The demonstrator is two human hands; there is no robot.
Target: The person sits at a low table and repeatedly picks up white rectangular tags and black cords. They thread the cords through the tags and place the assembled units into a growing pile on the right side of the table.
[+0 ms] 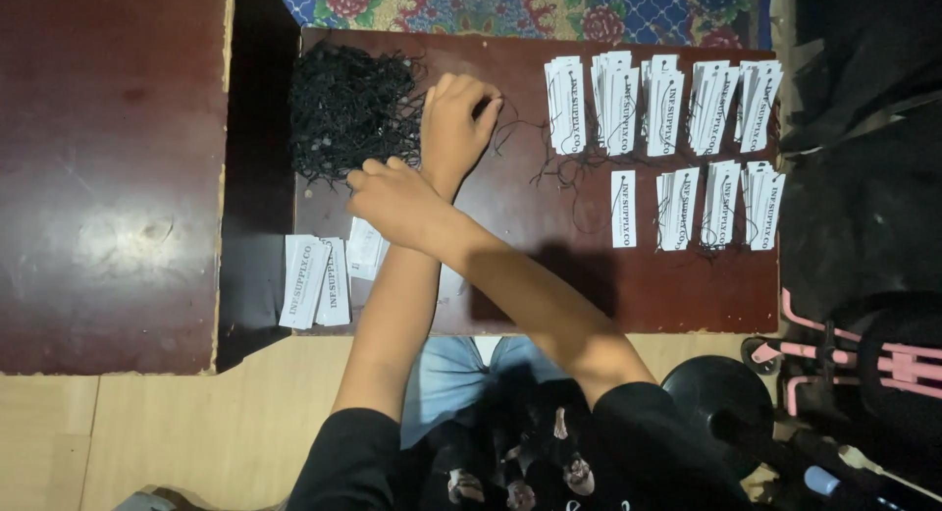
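A small stack of unstrung white tags [316, 280] is seen nearest. Above it, the right hand [397, 199], fingers curled together, is crossed over the left hand [456, 123], which pinches a black string [505, 128]. Beyond, the string pile [348, 108] remains large; strung tags [677, 143] are laid in two rows.

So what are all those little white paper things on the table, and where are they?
Strung tags, back row: five stacks of white rectangular tags with dark print and black strings, far right of the table.
Strung tags, front row: one single tag and three stacks, same look, just below.
Plain tags: white rectangular pile with dark print, near left edge, below the right hand.
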